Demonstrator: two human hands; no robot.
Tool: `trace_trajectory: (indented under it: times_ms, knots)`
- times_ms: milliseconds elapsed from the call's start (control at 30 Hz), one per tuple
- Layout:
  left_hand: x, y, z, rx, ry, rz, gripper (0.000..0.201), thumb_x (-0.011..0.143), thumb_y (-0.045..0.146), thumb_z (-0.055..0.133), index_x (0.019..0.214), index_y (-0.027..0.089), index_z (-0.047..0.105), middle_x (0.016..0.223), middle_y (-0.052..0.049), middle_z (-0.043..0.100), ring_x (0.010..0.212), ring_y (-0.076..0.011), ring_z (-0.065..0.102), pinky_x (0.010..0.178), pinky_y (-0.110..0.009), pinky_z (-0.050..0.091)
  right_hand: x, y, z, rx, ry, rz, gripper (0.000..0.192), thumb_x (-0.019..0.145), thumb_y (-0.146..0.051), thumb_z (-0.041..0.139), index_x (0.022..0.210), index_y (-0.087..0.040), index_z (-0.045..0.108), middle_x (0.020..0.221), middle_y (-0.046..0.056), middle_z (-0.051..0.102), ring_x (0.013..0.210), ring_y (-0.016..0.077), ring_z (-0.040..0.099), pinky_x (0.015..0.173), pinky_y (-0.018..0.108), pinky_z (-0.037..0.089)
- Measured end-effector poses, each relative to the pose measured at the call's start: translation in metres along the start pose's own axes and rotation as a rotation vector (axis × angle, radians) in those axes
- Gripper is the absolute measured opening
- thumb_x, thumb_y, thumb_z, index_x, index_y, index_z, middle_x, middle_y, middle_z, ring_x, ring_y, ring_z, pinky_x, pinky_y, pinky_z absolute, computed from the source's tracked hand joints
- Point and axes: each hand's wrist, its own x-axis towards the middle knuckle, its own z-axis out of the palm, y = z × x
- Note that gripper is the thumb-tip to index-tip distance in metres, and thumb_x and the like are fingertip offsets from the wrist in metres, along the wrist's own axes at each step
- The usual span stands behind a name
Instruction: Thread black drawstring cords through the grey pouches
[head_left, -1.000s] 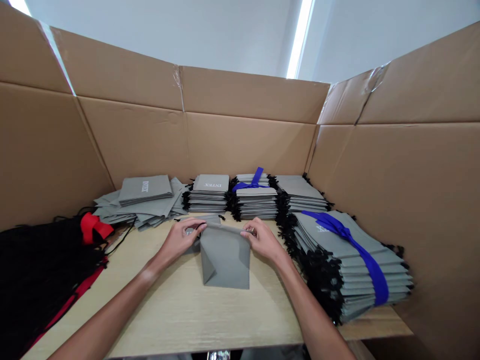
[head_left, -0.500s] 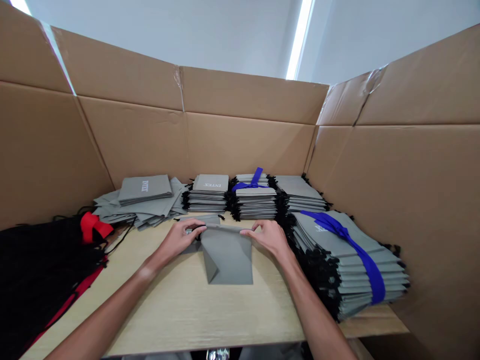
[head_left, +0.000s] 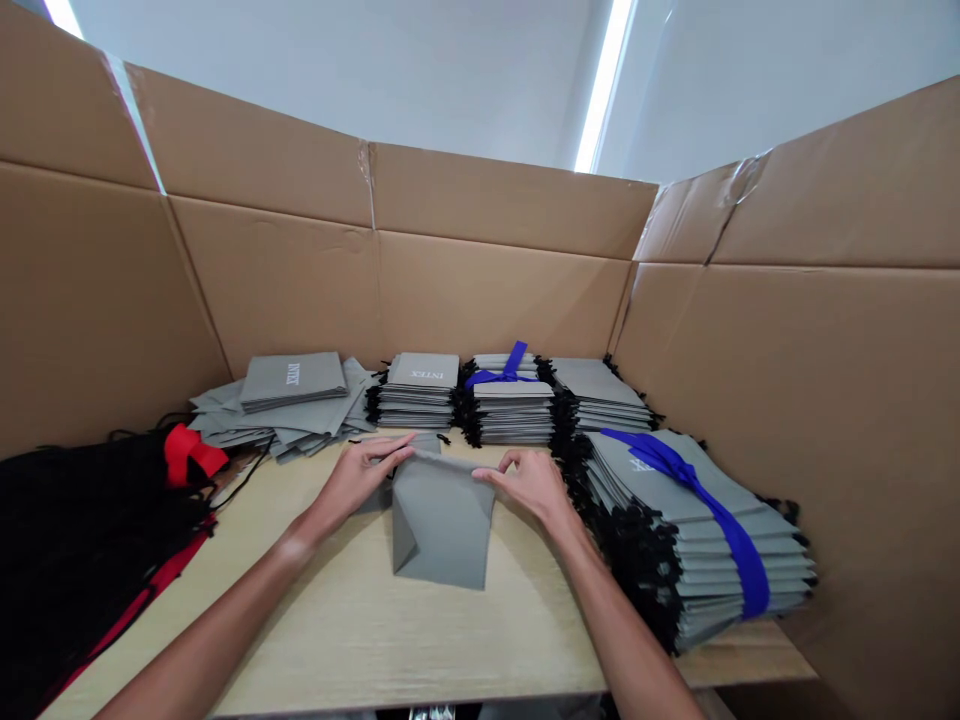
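Both hands, left hand (head_left: 360, 478) and right hand (head_left: 529, 480), pinch the far top edge of a flat gray bag (head_left: 441, 518), pressing it onto the wooden table (head_left: 360, 620) to steady it.

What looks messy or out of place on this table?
The far-left pile of grey bags is fanned out and askew, unlike the squared stacks beside it. The grey bag under both hands has a lower corner folded over. Nothing looks spilled or torn.
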Motion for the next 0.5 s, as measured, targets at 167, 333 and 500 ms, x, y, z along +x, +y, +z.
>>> trace_trajectory:
  times_ms: [167, 333, 500]
  knots:
    - [-0.003, 0.006, 0.0, 0.034, -0.134, 0.08, 0.041, 0.099, 0.06, 0.068, 0.119, 0.03, 0.088, 0.127, -0.007, 0.085, 0.119, -0.0332, 0.079, 0.108, -0.046, 0.06, -0.003, -0.006, 0.001, 0.005, 0.008, -0.037, 0.044, 0.08, -0.07, 0.086, 0.083, -0.026, 0.085, 0.078, 0.005, 0.079, 0.079, 0.0253, 0.071, 0.065, 0.029, 0.036]
    - [0.002, -0.003, -0.004, 0.03, -0.133, 0.041, 0.044, 0.097, 0.064, 0.069, 0.113, 0.029, 0.09, 0.118, -0.01, 0.087, 0.11, -0.034, 0.081, 0.101, -0.045, 0.062, -0.001, 0.0, 0.002, 0.002, -0.002, -0.088, 0.042, 0.09, -0.067, 0.079, 0.087, -0.025, 0.087, 0.075, 0.005, 0.077, 0.078, 0.0245, 0.069, 0.065, 0.029, 0.034]
    - [0.006, -0.009, -0.024, 0.013, -0.077, -0.014, 0.057, 0.089, 0.076, 0.073, 0.107, 0.026, 0.092, 0.12, -0.015, 0.086, 0.115, -0.0368, 0.079, 0.101, -0.044, 0.062, 0.005, 0.013, 0.0, -0.052, 0.031, -0.09, 0.046, 0.101, -0.064, 0.065, 0.094, -0.025, 0.089, 0.083, 0.008, 0.081, 0.078, 0.0242, 0.071, 0.065, 0.029, 0.035]
